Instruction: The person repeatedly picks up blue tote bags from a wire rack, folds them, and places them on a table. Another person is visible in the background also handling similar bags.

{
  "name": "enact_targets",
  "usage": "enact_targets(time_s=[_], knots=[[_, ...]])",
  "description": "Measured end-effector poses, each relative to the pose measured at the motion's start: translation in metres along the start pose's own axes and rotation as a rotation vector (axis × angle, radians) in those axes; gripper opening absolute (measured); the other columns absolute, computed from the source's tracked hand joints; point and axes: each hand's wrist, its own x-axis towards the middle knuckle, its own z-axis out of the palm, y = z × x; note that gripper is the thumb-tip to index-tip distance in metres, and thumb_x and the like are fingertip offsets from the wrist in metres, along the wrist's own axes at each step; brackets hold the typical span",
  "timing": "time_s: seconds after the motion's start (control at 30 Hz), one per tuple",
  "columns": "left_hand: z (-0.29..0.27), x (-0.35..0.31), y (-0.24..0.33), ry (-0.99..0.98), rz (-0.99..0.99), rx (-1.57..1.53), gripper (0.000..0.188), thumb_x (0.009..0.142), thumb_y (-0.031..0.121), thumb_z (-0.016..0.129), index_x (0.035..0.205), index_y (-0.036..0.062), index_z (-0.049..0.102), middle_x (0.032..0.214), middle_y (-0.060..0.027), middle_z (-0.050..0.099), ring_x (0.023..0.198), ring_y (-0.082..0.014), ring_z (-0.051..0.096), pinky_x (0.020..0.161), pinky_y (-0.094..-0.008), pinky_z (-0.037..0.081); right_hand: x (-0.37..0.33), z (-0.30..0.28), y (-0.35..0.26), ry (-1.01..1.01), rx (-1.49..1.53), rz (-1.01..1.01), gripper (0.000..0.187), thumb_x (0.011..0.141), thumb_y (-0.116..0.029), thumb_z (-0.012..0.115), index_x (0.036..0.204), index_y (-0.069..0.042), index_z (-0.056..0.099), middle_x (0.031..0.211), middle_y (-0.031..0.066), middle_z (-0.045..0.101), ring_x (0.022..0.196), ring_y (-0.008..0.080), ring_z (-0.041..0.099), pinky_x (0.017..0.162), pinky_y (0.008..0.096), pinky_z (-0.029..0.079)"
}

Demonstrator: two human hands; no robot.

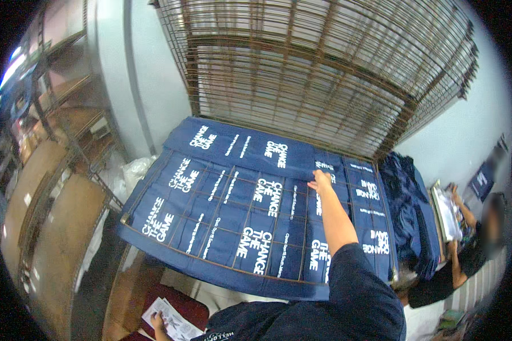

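Observation:
My right hand (320,181) reaches over dark blue fabric panels with white printed lettering (270,196). Its thumb and forefinger look apart, at the near edge of the far row of fabric (250,149); whether they touch the cloth is hard to see. The panels lie flat in rows with a thin wire grid (235,258) across them. Low at the left, my left hand (158,321) is closed on some printed paper sheets (173,319), its thumb on top of them.
Behind the fabric, a tall stack of rusty wire racks (301,62) stands tilted up. More dark blue cloth (407,210) hangs at the right, where another person (455,273) handles papers (446,213). Wooden shelving (57,210) lines the left; a dark red seat (182,304) is below.

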Motion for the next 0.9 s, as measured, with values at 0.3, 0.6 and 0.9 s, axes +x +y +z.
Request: enact_targets(time_s=[0.3,0.6,0.9], knots=[[0.01,0.019,0.026,-0.135,-0.119,0.064,0.039,0.081,0.035,0.06,0.116,0.0198,0.052,0.092,-0.0024,0.057,0.069,-0.0193,0.053,0.059,-0.0413,0.044,-0.035,-0.056,-0.036,0.158,0.01,-0.1,0.078,0.075,-0.016,0.064,0.14,-0.008,0.023,0.104,0.0135,0.054,0.078,0.0217,0.054,0.062,0.0392,0.051],[0.034,0.04,0.027,-0.066,0.08,-0.013,0.032,0.083,0.027,0.065,0.107,0.0077,0.056,0.082,-0.0108,0.063,0.064,-0.0233,0.061,0.048,-0.0393,0.052,-0.034,-0.204,-0.077,0.254,0.188,-0.273,0.075,0.077,-0.02,0.066,0.139,-0.016,0.024,0.083,0.0024,0.052,0.07,0.0174,0.056,0.058,0.0346,0.047],[0.093,-0.011,0.024,-0.301,0.047,0.069,0.054,0.079,0.026,0.069,0.126,0.0186,0.042,0.077,-0.0003,0.057,0.06,-0.0167,0.052,0.055,-0.0419,0.042,-0.079,-0.396,-0.088,0.459,0.354,-0.361,0.071,0.079,-0.03,0.068,0.137,-0.016,0.029,0.124,0.0138,0.054,0.103,0.0284,0.057,0.079,0.0438,0.047]])
